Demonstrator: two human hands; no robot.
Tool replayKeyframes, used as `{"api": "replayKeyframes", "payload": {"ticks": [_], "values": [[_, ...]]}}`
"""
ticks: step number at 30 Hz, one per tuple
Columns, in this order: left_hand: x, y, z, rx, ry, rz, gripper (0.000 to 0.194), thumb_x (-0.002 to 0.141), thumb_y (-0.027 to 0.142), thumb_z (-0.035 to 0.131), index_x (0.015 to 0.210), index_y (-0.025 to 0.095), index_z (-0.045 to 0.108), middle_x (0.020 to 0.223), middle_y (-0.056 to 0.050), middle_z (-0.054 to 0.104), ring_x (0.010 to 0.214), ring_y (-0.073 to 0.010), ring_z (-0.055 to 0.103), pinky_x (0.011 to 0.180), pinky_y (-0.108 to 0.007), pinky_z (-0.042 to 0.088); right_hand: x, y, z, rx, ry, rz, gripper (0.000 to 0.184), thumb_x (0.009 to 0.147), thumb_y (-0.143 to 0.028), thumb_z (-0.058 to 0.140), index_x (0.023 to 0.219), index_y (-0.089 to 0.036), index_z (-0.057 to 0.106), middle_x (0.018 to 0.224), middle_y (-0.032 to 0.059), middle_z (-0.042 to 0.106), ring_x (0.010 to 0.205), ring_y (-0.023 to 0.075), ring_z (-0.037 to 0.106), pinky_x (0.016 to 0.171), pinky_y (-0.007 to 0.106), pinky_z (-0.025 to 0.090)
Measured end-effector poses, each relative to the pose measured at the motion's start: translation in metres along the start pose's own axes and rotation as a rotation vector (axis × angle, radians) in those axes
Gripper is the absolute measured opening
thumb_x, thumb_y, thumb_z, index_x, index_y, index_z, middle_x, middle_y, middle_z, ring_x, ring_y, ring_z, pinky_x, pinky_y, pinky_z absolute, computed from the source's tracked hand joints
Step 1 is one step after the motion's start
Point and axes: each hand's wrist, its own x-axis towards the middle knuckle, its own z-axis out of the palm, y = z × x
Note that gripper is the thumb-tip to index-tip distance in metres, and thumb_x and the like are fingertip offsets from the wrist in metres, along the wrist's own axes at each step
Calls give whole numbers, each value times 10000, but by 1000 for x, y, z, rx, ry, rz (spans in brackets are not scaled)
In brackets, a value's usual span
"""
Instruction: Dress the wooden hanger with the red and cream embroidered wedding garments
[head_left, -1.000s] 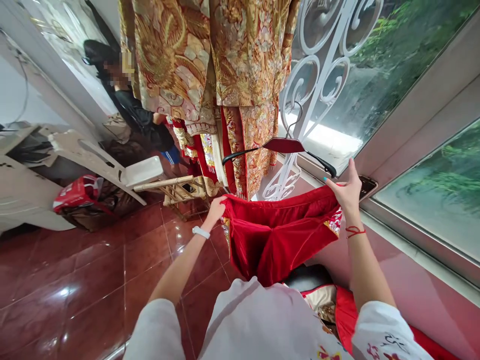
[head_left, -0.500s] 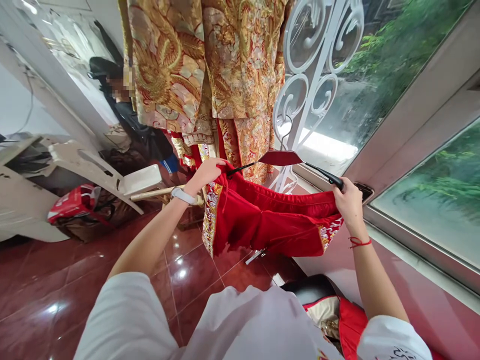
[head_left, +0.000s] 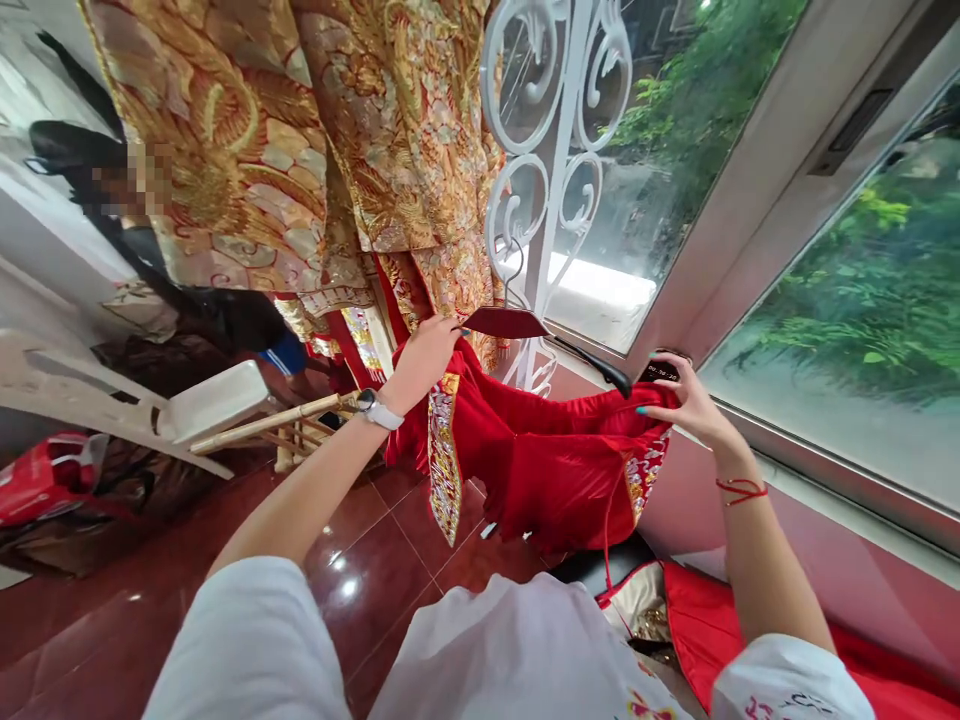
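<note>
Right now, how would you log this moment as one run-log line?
left hand: holds red garment by left end; right hand: at its right end; hanger: right tip near right hand; gold garments: hanging behind

One camera, worn on the head, looks forward and down. The left hand mid-frame, right hand farther right and white shirt at the bottom look close.

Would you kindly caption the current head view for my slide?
Left hand holds a red garment at a hanger; right hand at the garment's opposite end.
</note>
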Motion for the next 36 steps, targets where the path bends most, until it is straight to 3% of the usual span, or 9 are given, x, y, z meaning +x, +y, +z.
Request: {"api": "replayKeyframes", "payload": {"ticks": [2,3,7,12,16,19,23,28,36], "values": [[0,-3,-1,37,-9,23,317,1022,195,380,1079,110,680,1136,-152,693,1136,-248,628,1073,-387,449,3,1,-23,-143,20,-3,223,680,-326,680,841,-172,680,807,32,631,689,163,568,640,297,483],[0,-1,-2,54,-14,22,323,1024,200,376,1085,103,678,1123,-155,695,1114,-250,633,1055,-386,458,7,-2,-32,-233,24,-13,139,689,-278,628,744,-166,689,765,37,625,685,164,560,649,300,471],[-3,15,-4,108,-57,-10,336,1027,201,366,1086,96,680,1071,-151,708,1027,-257,652,971,-380,492,28,-42,-39,-486,20,-80,361,665,-105,544,899,-199,803,823,39,682,718,171,581,719,306,465],[-8,29,-9,148,-84,-17,362,1045,238,339,1088,108,675,1035,-151,710,942,-267,668,884,-377,511,66,-111,-7,-658,242,-91,424,673,53,474,834,-161,803,821,38,685,764,157,564,834,318,460],[-15,37,-12,187,-134,-96,354,1037,214,335,1107,86,659,1027,-170,701,921,-281,685,850,-391,527,81,-145,21,-731,130,-179,447,615,68,490,762,-232,786,836,30,674,784,198,586,843,356,498],[-19,45,-11,176,-96,-167,355,1024,159,320,1139,67,643,1091,-189,685,948,-288,698,848,-401,542,65,-146,38,-765,31,-326,442,679,-15,500,883,-269,799,862,68,649,797,240,585,791,384,518],[-22,57,-6,113,-38,-257,371,996,100,321,1235,42,598,1260,-242,612,978,-282,703,842,-392,566,32,-122,55,-763,1,-373,483,778,-68,435,1111,-178,766,953,139,605,929,286,579,856,436,507],[-27,79,5,17,-48,-336,449,971,42,274,1345,-1,519,1395,-311,515,1040,-283,689,819,-367,598,36,-111,58,-689,306,-254,426,796,-66,441,1040,-168,774,1002,141,603,969,289,587,882,463,498],[-23,90,0,112,-171,-272,409,1019,72,257,1285,10,561,1268,-253,613,999,-267,715,809,-345,593,82,-160,-4,-546,633,-128,370,755,6,532,941,-179,793,973,114,645,992,279,616,881,454,516]]}}
